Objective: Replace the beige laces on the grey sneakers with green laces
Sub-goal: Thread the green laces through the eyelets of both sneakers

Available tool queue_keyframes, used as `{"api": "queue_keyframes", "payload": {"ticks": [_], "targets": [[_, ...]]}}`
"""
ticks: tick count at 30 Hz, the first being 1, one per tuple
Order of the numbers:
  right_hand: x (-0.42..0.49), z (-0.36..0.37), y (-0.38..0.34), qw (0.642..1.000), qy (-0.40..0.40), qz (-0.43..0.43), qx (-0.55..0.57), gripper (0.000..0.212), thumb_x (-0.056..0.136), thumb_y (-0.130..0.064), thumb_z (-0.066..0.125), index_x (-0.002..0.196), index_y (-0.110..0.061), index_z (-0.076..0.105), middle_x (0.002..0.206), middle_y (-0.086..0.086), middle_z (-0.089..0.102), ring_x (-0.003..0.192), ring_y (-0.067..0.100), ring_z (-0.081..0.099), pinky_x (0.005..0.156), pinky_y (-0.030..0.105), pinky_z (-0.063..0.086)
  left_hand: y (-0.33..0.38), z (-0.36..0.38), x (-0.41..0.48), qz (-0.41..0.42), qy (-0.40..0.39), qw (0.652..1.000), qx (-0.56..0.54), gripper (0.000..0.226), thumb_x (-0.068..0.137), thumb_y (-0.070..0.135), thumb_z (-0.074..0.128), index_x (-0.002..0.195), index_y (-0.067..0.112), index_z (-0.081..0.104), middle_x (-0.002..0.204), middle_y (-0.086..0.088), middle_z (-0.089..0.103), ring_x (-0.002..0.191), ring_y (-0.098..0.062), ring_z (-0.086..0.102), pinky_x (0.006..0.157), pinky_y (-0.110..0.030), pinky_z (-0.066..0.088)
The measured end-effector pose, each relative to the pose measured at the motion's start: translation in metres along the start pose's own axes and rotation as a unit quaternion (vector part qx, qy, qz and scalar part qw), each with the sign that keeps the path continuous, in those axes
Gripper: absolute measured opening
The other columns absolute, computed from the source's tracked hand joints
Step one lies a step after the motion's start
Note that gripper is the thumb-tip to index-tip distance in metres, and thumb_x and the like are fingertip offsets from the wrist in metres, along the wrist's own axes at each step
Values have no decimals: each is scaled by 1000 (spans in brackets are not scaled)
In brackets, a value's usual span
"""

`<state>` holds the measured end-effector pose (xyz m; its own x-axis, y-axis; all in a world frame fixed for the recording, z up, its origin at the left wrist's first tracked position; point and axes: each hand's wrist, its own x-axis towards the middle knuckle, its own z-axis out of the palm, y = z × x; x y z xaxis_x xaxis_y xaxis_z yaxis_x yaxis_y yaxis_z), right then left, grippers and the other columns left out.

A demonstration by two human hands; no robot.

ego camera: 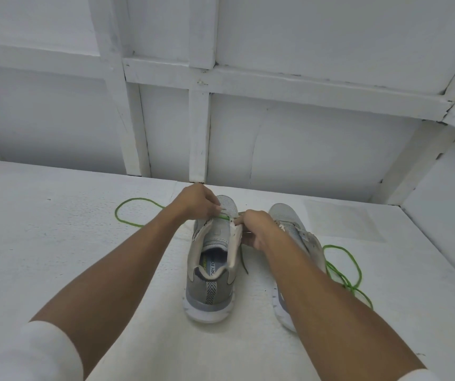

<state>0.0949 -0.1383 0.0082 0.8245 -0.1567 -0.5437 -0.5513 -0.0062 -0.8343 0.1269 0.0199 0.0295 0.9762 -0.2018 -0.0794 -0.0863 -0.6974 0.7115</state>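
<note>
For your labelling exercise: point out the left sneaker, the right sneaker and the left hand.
left sneaker (210, 294): head view, on its grey heel.
right sneaker (283, 213): head view, on its toe.
left hand (197, 200): head view, on the back of the hand.

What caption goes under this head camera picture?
Left hand pinches a green lace at a grey sneaker the right hand grips; a second sneaker and another green lace lie alongside.
</note>
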Motion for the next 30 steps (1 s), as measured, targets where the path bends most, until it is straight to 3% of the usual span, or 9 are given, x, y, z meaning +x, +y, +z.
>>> {"api": "queue_keyframes", "payload": {"ticks": [2,11,26,30], "targets": [[2,0,1,1000,-1,8,12,12,88,5,54,81,-4,58,76,13,57,63,24,56,50,30,46,2,8,2,11,-6,999,37,9,82,21,75,89,17,77,82,3,71,81,-13,63,73,-22,47],[8,0,3,1000,1,8,18,13,88,7,53,81,-3,56,83,17,56,69,26,55,55,33,47,1,21,5,12,-17,998,63,12,84,23,73,94,19,78,96,-1,74,89,-13,62,75,-23,45],[2,-1,3,1000,-8,13,26,11,90,6,52,94,-1,58,81,15,57,68,24,56,56,35,50,4,27,4,1,0,998,64,7,81,20,76,87,18,77,91,-3,72,88,-16,63,72,-23,44],[-3,-1,-3,1000,-21,17,4,16,92,4,47,82,-3,58,75,13,56,62,22,56,56,33,51,6,30,3,-3,7,998,64,9,77,20,79,75,23,70,88,-2,70,86,-16,62,71,-24,44]]}}
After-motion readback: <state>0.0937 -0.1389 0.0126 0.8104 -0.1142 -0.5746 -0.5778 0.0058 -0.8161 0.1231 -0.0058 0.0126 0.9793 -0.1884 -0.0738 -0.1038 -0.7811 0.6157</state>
